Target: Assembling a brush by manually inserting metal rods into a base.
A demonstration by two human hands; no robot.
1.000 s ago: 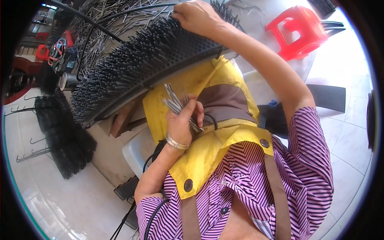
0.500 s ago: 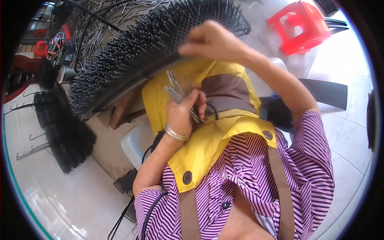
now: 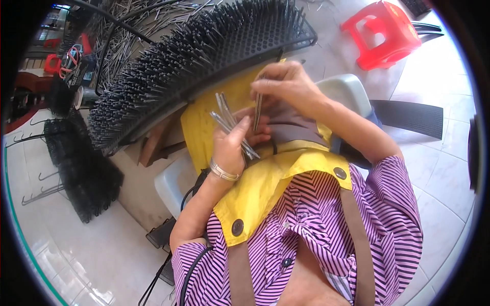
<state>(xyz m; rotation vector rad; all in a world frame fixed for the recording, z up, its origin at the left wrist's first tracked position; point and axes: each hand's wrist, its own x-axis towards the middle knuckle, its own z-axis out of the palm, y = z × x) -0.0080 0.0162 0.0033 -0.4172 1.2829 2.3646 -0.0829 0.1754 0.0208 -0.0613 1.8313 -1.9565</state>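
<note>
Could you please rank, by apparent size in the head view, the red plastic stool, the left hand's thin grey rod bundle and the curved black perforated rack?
1. Curved rack
2. Red stool
3. Rod bundle

Rods stand in the rack, a stool to its right

A curved black rack, perforated with round holes, carries dark rods standing in a dense crowd, while toward its right end the holes show bare. A wooden support shows beneath its near edge. The pale tiled floor bears a red plastic stool on the right and, nearer, a dark textured strip. Beyond the rack, loose grey rods lie scattered and crisscrossed (whether on floor or table, I cannot tell).
</note>
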